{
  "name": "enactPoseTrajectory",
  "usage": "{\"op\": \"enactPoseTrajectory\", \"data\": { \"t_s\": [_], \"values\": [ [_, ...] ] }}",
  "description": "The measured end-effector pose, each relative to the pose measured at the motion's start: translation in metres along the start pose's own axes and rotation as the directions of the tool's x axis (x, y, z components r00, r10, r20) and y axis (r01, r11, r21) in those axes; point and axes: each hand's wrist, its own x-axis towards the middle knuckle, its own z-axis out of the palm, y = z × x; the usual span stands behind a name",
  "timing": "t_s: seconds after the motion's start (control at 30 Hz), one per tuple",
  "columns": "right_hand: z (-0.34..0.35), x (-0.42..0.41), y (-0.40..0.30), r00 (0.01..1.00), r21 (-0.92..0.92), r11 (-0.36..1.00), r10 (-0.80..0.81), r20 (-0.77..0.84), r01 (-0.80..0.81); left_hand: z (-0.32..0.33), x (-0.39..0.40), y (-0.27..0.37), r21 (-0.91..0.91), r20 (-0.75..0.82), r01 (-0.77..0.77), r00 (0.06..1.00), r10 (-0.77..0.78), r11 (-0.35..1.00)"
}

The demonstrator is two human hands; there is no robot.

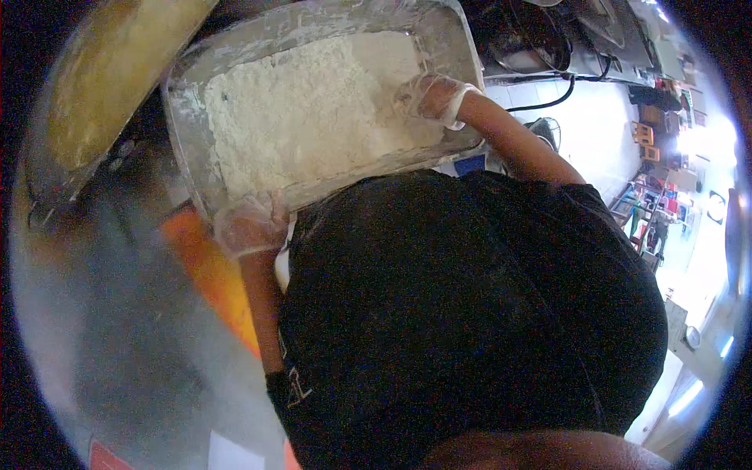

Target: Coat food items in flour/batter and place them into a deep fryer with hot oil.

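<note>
A large rectangular tub [182, 135] with powder-smeared walls lies before me, holding a wide bed of pale flour-like powder [294, 111]. My left hand [251, 226], in a clear plastic glove, grips the tub's near-left corner at the rim. Over at the right end, my right hand [432, 98] is inside the tub in a matching glove, its fingers down at the powder's surface. Those fingertips blur into the pale powder, so whether they hold any is unclear. Near the right hand the powder looks smoother; towards the left it is rough and crumbly.
A yellowish board-like panel [117, 76] slants at upper left. An orange panel [214, 276] lies beneath my left forearm. Dark metal equipment [529, 41] with a black hose [546, 104] adjoins the tub's far right. Orange stools [643, 134] and a loaded rack [646, 217] stand farther right.
</note>
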Motion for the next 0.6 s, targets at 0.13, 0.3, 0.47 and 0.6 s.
{"op": "enactPoseTrajectory", "data": {
  "t_s": [0.13,0.3,0.47,0.6],
  "values": [
    [-0.049,-0.02,-0.008,0.968,0.044,0.994,-0.086,-0.234,0.098,-0.013,0.001,-0.001,0.095,-0.109,-0.12,0.986,0.13,0.988],
    [-0.151,-0.045,-0.019,0.836,0.532,0.709,-0.149,-0.529,0.463,-0.022,-0.004,0.005,-0.015,0.022,-0.008,1.0,0.008,1.0],
    [-0.284,-0.067,-0.063,0.622,0.165,0.913,-0.114,-0.775,0.373,-0.019,-0.01,0.007,-0.065,0.141,0.062,0.989,-0.052,0.996],
    [-0.335,-0.011,-0.072,0.525,-0.752,0.656,-0.665,-0.531,0.069,0.056,-0.008,-0.017,0.137,-0.1,-0.011,0.995,0.025,0.99]
  ]
}}
